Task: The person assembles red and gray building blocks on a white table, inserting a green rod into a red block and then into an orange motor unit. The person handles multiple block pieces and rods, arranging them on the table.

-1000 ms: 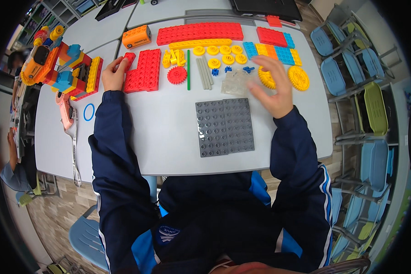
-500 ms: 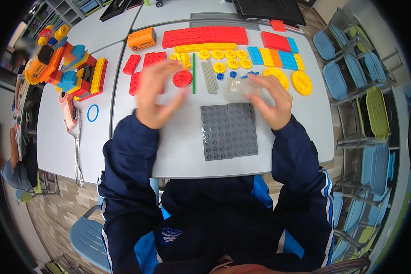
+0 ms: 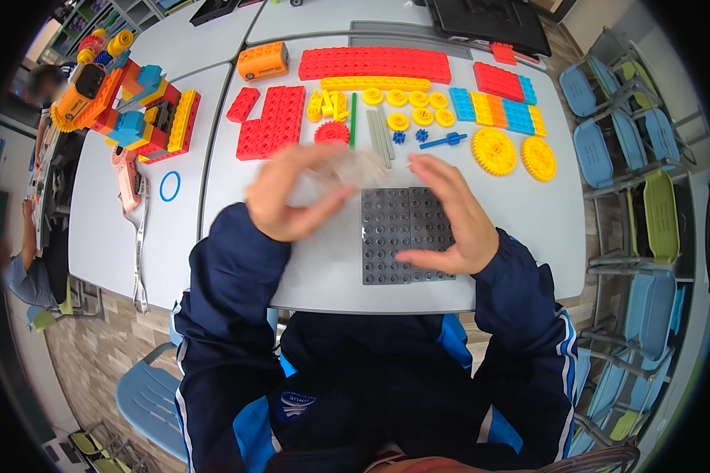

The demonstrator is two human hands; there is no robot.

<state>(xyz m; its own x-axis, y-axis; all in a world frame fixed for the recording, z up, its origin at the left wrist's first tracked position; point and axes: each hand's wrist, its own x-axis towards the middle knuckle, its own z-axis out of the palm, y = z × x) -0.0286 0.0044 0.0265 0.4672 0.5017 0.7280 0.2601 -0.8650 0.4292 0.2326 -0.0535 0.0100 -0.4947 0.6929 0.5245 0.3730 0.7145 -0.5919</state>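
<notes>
My left hand point(image 3: 280, 201) grips a see-through plastic piece point(image 3: 356, 168), perhaps a small box or bag; it is too blurred to name surely. Its fingers and thumb wrap the piece's left end, just below the red gear point(image 3: 332, 132). Over the right part of two dark grey studded plates point(image 3: 386, 236), which lie side by side, my right hand point(image 3: 469, 229) hovers with thumb and fingers spread, nothing between them. Grey rods point(image 3: 380, 134), a green rod point(image 3: 353, 110) and a blue toothed axle point(image 3: 443, 141) lie just beyond the hands.
Yellow wheels point(image 3: 397, 98), large yellow gears point(image 3: 495, 152), red bricks point(image 3: 272, 118) and a long red beam point(image 3: 375, 65) line the table's far side. An orange block point(image 3: 263, 61) sits back left. A built brick model point(image 3: 134, 110) stands on the left table; stacked chairs point(image 3: 660, 213) are at right.
The clear plastic piece has passed from my right hand to my left. My right hand has come down over the grey plates and opened. The blue axle is now in plain view.
</notes>
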